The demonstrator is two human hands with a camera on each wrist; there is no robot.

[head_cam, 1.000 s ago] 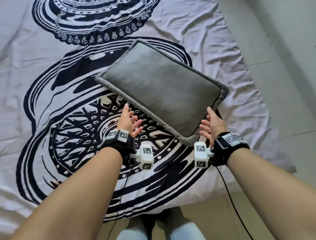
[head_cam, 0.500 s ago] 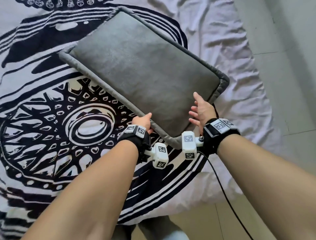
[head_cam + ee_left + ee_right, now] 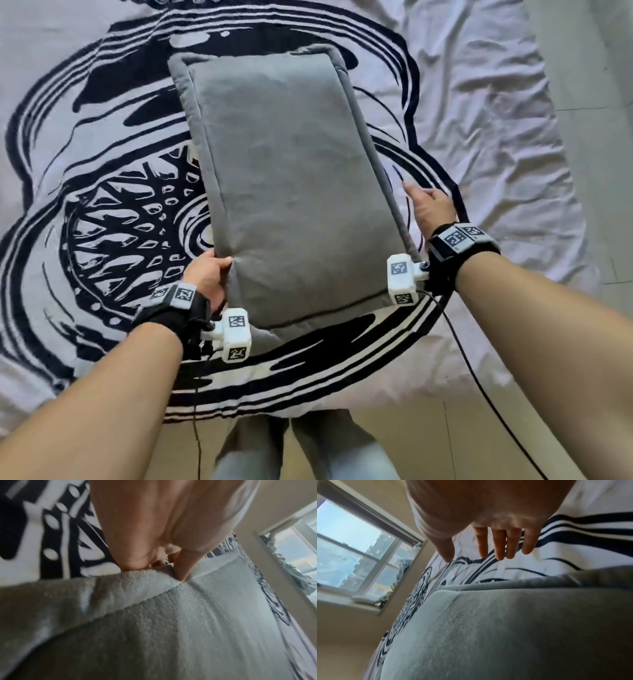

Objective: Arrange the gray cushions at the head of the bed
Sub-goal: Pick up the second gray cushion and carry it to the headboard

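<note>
A long gray cushion [image 3: 291,185] with a piped border lies lengthwise away from me on the black-and-white patterned bedsheet [image 3: 102,205]. My left hand [image 3: 209,274] grips its near left edge, thumb on top and fingers under the flange; the left wrist view shows the thumb [image 3: 187,563] pressing into the cushion [image 3: 171,628]. My right hand [image 3: 428,209] is beside the cushion's right edge with straight fingers [image 3: 500,543] spread, not holding it. In the right wrist view the cushion [image 3: 505,628] fills the lower part.
The bed's near edge [image 3: 308,407] runs in front of my legs [image 3: 308,452], with bare floor [image 3: 599,85] to the right. A window [image 3: 351,547] sits in the wall beyond the far side of the bed. A cable [image 3: 479,377] hangs from my right wrist.
The cushion has turned from lying diagonally to pointing lengthwise away from me. My left hand took hold of its near left edge; my right hand slid along the right edge.
</note>
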